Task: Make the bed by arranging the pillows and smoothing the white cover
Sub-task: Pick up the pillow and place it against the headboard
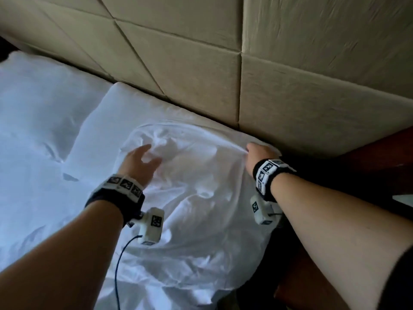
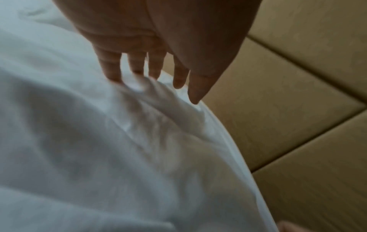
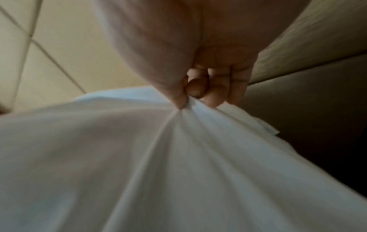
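Note:
The white cover [image 1: 196, 198] lies wrinkled over the near corner of the bed, reaching up to a white pillow [image 1: 134, 113] by the headboard. A second pillow [image 1: 38, 97] lies further left. My left hand [image 1: 143, 159] hovers with fingers spread and straight over a bunched ridge of the cover [image 2: 151, 100], its fingertips [image 2: 113, 78] just touching the fabric. My right hand [image 1: 257, 151] pinches the cover's top edge near the bed's right corner. In the right wrist view the thumb and curled fingers [image 3: 198, 92] grip a gathered fold of the cover [image 3: 178, 141], with creases fanning out from it.
A beige padded headboard [image 1: 201, 52] with diagonal seams runs along the bed's far side. Dark reddish-brown wooden furniture [image 1: 368, 157] stands to the right of the bed. A thin dark cable [image 1: 120, 260] hangs from my left wrist camera over the cover.

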A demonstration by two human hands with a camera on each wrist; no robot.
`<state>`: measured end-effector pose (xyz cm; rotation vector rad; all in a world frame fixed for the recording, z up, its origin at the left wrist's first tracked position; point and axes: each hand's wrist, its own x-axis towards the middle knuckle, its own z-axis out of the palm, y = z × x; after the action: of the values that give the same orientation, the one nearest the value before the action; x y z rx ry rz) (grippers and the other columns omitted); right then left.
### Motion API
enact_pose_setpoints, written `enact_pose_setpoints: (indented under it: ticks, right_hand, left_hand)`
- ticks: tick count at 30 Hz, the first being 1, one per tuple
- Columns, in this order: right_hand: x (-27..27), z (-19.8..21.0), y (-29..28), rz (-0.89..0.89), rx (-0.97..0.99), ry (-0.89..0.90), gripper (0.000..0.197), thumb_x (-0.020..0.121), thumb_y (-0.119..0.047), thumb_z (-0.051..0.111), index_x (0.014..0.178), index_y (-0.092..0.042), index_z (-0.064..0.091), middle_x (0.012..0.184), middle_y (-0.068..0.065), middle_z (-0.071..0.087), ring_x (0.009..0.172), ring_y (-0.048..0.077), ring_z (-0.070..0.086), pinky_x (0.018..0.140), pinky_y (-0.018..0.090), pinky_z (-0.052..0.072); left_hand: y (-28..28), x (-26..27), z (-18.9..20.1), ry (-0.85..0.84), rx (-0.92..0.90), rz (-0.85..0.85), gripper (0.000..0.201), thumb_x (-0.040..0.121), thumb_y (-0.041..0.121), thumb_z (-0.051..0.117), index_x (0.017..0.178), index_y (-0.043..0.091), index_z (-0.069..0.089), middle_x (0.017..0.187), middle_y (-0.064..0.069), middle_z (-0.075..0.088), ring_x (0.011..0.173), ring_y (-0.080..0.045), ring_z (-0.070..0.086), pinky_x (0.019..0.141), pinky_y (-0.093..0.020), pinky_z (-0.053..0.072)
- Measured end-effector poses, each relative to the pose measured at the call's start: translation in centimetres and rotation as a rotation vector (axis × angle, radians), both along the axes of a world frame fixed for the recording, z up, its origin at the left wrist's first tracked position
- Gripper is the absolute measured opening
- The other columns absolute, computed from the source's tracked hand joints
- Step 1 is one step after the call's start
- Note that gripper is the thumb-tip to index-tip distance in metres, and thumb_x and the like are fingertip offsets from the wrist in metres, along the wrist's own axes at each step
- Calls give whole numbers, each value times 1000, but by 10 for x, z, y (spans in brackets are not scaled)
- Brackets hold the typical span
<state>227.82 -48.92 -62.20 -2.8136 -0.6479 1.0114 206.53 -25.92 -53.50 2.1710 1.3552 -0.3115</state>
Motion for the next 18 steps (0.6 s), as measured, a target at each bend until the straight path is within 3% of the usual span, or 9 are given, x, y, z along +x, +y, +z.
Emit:
enact_pose_setpoints:
  ticks: [3, 9, 13, 16, 18]
  right_hand:
    - [7, 26, 8, -24, -8, -64, 40, 82, -28, 50, 120, -18, 55, 127, 16, 62, 114, 38, 62, 95, 52, 50]
    - [-49, 129, 73, 171, 161, -28, 35, 95, -25, 51, 129, -15, 55, 132, 14, 60, 116, 33, 61, 95, 37, 50]
    - [-132, 213, 119, 401, 256, -64, 32, 99, -25, 49, 128, -14, 58, 131, 12, 61, 116, 31, 59, 92, 33, 47]
    - [-217, 266, 136, 548, 338, -95, 32, 97, -26, 48, 126, -18, 58, 131, 10, 60, 116, 30, 57, 88, 29, 45]
    - [-282, 294, 136, 643, 379, -104, 32, 96, -27, 47, 125, -19, 58, 129, 9, 61, 113, 30, 58, 83, 28, 42]
  left_hand:
    - [8, -32, 31, -26, 21, 103, 61, 96, 43, 65, 152, 30, 45, 154, -6, 49, 137, -28, 51, 111, -37, 37]
    - [3, -123, 119, -97, 57, 293, 64, 97, 49, 61, 154, 30, 40, 156, -6, 46, 139, -29, 48, 112, -38, 36]
    - [-6, -222, 193, -206, 136, 449, 65, 97, 51, 60, 155, 30, 38, 157, -5, 44, 139, -27, 48, 110, -36, 37]
    - [-27, -323, 239, -321, 215, 612, 65, 97, 51, 60, 155, 28, 39, 157, -5, 44, 138, -25, 50, 107, -32, 37]
    - [-53, -401, 260, -377, 246, 722, 67, 95, 50, 63, 153, 26, 42, 153, -9, 49, 132, -27, 56, 110, -35, 42]
